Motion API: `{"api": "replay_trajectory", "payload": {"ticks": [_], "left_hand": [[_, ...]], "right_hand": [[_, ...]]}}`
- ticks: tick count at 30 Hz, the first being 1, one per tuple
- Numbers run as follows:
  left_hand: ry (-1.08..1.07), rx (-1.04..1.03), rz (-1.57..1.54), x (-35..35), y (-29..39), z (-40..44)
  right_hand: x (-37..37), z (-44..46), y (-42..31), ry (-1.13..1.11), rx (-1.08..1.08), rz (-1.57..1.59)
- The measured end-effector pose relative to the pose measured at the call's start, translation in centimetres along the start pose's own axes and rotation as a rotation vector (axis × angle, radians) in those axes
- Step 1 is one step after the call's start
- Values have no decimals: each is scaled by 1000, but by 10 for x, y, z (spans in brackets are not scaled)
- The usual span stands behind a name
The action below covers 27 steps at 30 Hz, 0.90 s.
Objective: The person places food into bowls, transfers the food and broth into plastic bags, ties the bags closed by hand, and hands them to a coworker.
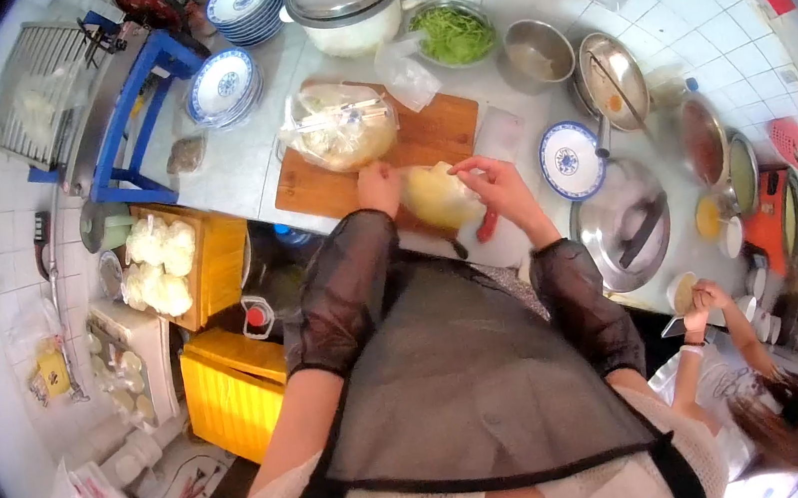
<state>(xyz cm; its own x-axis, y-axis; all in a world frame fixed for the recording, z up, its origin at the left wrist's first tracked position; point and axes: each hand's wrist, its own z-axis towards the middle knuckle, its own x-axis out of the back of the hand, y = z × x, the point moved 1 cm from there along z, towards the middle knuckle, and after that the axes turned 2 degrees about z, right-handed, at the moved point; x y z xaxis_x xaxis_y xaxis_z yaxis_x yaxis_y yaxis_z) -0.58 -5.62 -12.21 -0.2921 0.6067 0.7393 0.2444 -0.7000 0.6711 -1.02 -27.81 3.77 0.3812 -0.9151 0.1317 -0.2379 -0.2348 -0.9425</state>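
Note:
Near the front edge of a wooden cutting board [449, 132], a clear plastic bag with yellowish contents [441, 198] hangs between my hands. My left hand [379, 189] has its fingers closed at the bag's left edge. The fingers of my right hand [503, 193] pinch its upper right edge. What exactly is in the bag I cannot make out. Just beyond my left hand, a larger clear bag with pale contents [341, 141] lies on the board. A red handle [488, 226] shows beside the yellowish bag, below my right hand.
Behind the board stand a lidded pot [350, 29], a bowl of green vegetables [452, 35] and stacked plates [221, 86]. To the right are a blue-rimmed plate [571, 161] and a large metal lid [608, 231]. Another person [730, 387] holds a bowl at lower right.

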Motion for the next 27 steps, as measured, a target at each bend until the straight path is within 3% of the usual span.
{"api": "replay_trajectory", "payload": {"ticks": [2, 4, 5, 6, 8, 10, 12, 13, 14, 16, 18, 20, 22, 24, 27], "left_hand": [[-57, 70, -84, -3, 4, 9], [-181, 591, -1177, 0, 9, 14], [-333, 697, -1480, 12, 17, 15], [-341, 699, -1475, 27, 29, 9], [-589, 612, -1590, 51, 52, -2], [-645, 616, -1573, 37, 42, 0], [-695, 352, -678, 29, 40, -6], [-535, 81, -271, 6, 15, -5], [-538, 80, -270, 11, 17, -6], [-259, -79, 174, 30, 28, 5], [-224, -116, 139, 53, 24, 6], [-467, -113, 185, 98, 54, 4], [-472, -128, 218, 111, 73, 2], [-306, -81, -53, 112, 86, -2], [-233, -100, -253, 100, 111, -22]], "right_hand": [[2, -7, -8, -39, -120, 39], [8, -6, 5, -6, -76, 38], [11, -6, 13, 26, -39, 40], [13, -6, 19, 33, -43, 44], [17, -5, 20, 162, 14, 165], [14, -5, 11, 179, 41, 220], [8, -3, 4, 201, 67, 275], [5, 0, 4, 214, 85, 249], [4, 1, 5, 224, 103, 223], [13, 5, 13, 261, 101, 280], [24, 3, 16, 303, 91, 337], [27, -3, 19, 309, 37, 346], [22, -4, 20, 312, 53, 324], [17, -3, 20, 320, 77, 301], [14, -4, 19, 363, 99, 296]]}}
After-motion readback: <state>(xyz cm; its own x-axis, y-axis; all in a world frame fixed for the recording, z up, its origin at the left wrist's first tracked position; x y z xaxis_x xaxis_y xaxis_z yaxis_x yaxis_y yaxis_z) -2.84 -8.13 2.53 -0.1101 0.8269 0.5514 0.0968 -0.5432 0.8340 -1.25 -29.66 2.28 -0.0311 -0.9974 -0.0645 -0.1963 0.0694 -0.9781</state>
